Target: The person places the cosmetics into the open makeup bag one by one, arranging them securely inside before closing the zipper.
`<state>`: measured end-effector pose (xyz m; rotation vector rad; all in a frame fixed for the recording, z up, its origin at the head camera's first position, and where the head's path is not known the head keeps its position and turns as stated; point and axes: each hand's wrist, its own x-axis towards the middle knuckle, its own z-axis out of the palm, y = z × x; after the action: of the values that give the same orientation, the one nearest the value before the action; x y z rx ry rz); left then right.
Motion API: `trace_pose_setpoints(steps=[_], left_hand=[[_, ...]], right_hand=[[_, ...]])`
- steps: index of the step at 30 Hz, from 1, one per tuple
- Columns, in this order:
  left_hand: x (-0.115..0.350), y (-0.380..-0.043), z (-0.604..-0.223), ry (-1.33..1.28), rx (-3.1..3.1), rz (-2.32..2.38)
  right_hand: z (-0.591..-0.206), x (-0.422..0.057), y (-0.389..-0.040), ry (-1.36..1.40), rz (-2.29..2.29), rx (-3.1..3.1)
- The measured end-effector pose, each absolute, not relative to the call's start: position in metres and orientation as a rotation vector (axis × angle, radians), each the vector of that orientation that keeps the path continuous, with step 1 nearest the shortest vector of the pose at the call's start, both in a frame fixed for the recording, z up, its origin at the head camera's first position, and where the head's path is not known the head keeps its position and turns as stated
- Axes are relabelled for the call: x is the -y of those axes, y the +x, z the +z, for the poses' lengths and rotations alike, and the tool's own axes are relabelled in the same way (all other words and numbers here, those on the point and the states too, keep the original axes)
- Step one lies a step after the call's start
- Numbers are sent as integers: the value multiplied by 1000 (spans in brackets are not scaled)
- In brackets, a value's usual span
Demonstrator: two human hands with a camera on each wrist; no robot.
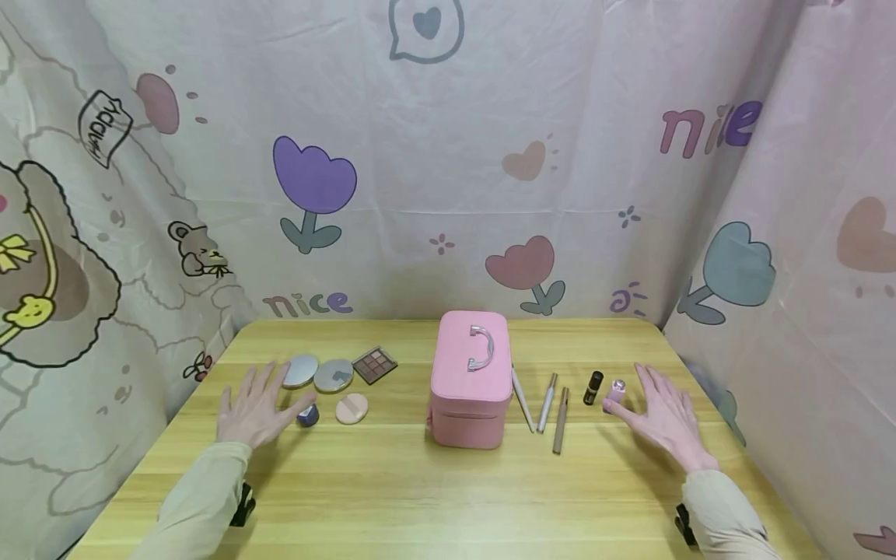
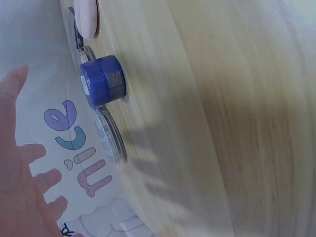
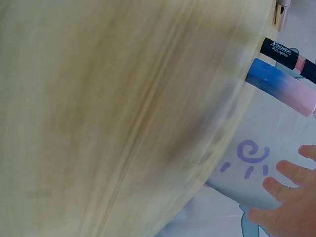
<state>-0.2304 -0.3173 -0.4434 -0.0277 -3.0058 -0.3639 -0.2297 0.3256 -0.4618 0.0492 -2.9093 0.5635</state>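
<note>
My left hand [image 1: 255, 408] is over the left of the table, fingers spread and holding nothing. Its thumb is nearest a small blue jar [image 2: 103, 80]; beside that lie a round puff [image 1: 351, 407], two round compacts [image 1: 301, 371] and an eyeshadow palette [image 1: 375, 365]. On the right side my right hand [image 1: 665, 420] also has its fingers spread, with nothing in them. Close to its thumb stands a blue-to-pink bottle [image 3: 281, 87], next to a black tube [image 3: 280, 50]. A pink vanity case [image 1: 470, 381] with a silver handle stands in the middle, lid down.
Several slim pen-like sticks [image 1: 561, 421] lie just right of the case. The wooden table [image 1: 420, 505] is bounded at the back and sides by a printed curtain [image 1: 434, 155].
</note>
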Motion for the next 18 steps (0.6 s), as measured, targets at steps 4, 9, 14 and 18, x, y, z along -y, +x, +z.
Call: trace_pose_setpoints(steps=[4,9,14,18], left_hand=[[313,-231,-445,-30,3021,-368],[300,-233,-444,-41,3018,-407],[283,-234,-442,-75,3008,-430],[271,-234,-439,-104,3025,-441]], right_hand=[[-459,-323,-231,60,598,2909],[-452,-314,-232,71,693,2906],[-444,-303,-234,83,782,2889],[-439,-293,-236,101,816,2869]])
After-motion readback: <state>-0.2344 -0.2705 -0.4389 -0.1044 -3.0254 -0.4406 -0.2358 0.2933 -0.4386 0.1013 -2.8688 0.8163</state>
